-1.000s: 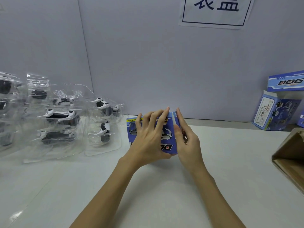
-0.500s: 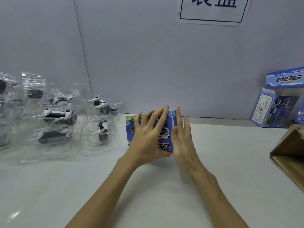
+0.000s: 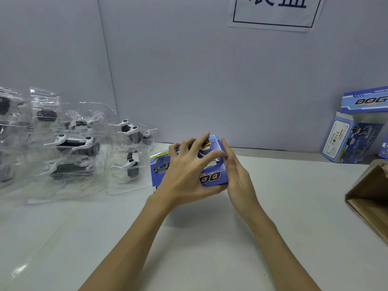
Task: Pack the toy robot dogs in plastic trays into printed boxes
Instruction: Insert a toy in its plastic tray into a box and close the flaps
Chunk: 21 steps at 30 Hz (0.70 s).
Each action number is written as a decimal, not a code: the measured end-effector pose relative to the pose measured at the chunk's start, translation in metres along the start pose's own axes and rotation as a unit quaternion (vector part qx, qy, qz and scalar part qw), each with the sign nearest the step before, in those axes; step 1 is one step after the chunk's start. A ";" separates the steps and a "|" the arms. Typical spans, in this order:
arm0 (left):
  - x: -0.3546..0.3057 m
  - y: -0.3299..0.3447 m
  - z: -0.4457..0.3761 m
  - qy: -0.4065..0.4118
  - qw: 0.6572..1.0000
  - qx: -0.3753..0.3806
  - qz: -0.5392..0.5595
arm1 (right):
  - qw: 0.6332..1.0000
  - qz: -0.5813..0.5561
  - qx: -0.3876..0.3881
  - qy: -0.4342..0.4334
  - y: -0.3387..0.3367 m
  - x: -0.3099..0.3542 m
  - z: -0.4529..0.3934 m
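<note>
A blue printed box (image 3: pixel 212 175) marked DOG sits tilted at the middle of the white table (image 3: pixel 210 248). My left hand (image 3: pixel 186 171) lies spread over its printed face and grips it, fingertips at the far edge and thumb stretched to the right. My right hand (image 3: pixel 237 175) presses flat against the box's right end with straight fingers. Toy robot dogs in clear plastic trays (image 3: pixel 71 148) are piled at the left; the nearest tray (image 3: pixel 130 154) stands just left of the box.
Two more printed boxes (image 3: pixel 352 141) stand at the back right against the grey wall, one with its lid flap up. A brown cardboard carton (image 3: pixel 371 196) lies open at the right edge. A paper sign (image 3: pixel 273 11) hangs on the wall.
The box has turned and tilted under my hands, so its DOG face shows more. My left thumb has stretched out across it; my right hand stays against its right end.
</note>
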<state>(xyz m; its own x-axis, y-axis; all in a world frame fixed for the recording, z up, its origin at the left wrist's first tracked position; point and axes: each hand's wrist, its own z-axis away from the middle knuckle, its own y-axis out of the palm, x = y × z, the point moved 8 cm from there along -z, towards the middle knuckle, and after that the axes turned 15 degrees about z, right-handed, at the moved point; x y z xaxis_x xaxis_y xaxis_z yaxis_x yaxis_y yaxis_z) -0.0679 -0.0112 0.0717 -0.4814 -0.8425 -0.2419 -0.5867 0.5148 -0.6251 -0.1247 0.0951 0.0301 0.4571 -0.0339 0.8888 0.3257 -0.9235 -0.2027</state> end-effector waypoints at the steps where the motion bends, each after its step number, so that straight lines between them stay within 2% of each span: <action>1: 0.000 0.001 0.000 -0.002 1.000 0.004 -0.001 | 1.000 0.003 -0.001 -0.004 0.000 -0.001 0.000; 5: 0.001 0.004 -0.001 -0.011 1.000 0.021 -0.004 | 1.000 0.014 0.025 -0.007 0.001 -0.003 0.003; 9: 0.003 0.006 0.000 -0.020 0.999 0.031 -0.021 | 0.998 -0.025 0.056 -0.009 0.000 -0.002 0.005; 11: 0.002 0.005 0.000 -0.022 0.999 0.024 -0.018 | 1.000 -0.003 0.008 -0.019 -0.001 -0.001 0.007; 14: 0.001 0.002 -0.001 -0.025 1.000 0.000 0.006 | 0.988 0.074 -0.126 -0.043 -0.004 -0.001 0.015; 15: 0.001 0.002 0.000 -0.025 0.999 -0.009 0.025 | 0.985 0.080 -0.147 -0.046 -0.003 -0.002 0.016; 21: 0.003 0.001 0.000 -0.030 0.997 -0.032 0.071 | 0.985 0.098 -0.126 -0.070 -0.001 0.001 0.012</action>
<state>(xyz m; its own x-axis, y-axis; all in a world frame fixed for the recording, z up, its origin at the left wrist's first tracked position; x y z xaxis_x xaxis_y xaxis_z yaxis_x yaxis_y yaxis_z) -0.0698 -0.0130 0.0700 -0.5238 -0.7676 -0.3693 -0.5567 0.6366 -0.5337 -0.1149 0.1010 0.0258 0.6064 -0.1846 0.7734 0.0124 -0.9704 -0.2413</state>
